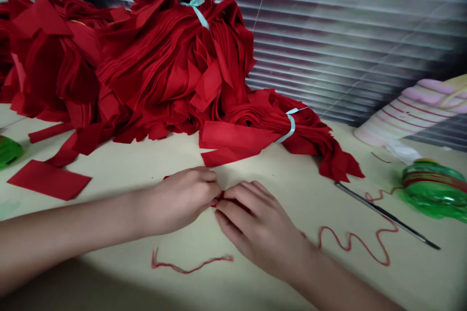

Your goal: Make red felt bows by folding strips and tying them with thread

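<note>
My left hand and my right hand meet above the table, fingers closed on a small piece of red fabric. Most of that fabric is hidden under the fingers, so its shape cannot be made out. Below the hands lies a short red thread, loose on the table. A longer wavy red thread runs from beside my right wrist toward a green plastic holder with red thread wound round it. Right of my right hand rests a thin metal tool, its kind unclear.
Large heaps of red fabric strips lie along the back, some tied with pale blue ribbon. A flat red piece is at left, near a green object. A striped pinkish container leans by the blinds.
</note>
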`<state>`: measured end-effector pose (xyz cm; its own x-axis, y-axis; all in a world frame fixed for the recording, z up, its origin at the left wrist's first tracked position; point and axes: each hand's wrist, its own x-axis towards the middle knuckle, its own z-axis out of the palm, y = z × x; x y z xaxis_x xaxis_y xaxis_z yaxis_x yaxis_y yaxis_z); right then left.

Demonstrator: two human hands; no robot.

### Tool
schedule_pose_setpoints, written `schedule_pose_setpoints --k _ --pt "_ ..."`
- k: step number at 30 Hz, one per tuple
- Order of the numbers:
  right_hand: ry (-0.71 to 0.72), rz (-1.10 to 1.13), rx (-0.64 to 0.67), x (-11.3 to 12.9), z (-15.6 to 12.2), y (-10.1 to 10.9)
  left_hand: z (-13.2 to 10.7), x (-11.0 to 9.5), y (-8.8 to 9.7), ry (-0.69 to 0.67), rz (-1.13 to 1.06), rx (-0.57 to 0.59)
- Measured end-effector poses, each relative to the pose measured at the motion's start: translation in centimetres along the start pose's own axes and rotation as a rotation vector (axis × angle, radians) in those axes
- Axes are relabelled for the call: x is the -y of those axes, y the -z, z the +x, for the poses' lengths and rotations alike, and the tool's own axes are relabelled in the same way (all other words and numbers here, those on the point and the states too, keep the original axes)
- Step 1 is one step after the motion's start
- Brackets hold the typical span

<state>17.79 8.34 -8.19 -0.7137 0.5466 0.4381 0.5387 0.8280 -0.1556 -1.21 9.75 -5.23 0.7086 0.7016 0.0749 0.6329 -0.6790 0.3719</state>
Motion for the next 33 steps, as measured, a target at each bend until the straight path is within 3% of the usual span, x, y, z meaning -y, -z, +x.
schedule_pose_setpoints --k 7,12,23,33 --pt "0.167 -0.242 0.044 0.4 0.1 0.2 0.1 0.5 0.0 -0.02 -0.071 -0.011" --pt "0.124 -0.315 0.089 0.8 0.3 -0.1 0.2 0.8 0.2 -0.041 -0.12 -0.001" --pt "-0.109 0.056 -0.045 0.7 0.6 -0.7 0.1 0.4 0.7 -0.021 -0.137 0.035" --pt "-0.146 0.168 -0.083 0.3 0.8 -0.8 -0.1 -0.6 0.4 0.05 -0.06 0.035"
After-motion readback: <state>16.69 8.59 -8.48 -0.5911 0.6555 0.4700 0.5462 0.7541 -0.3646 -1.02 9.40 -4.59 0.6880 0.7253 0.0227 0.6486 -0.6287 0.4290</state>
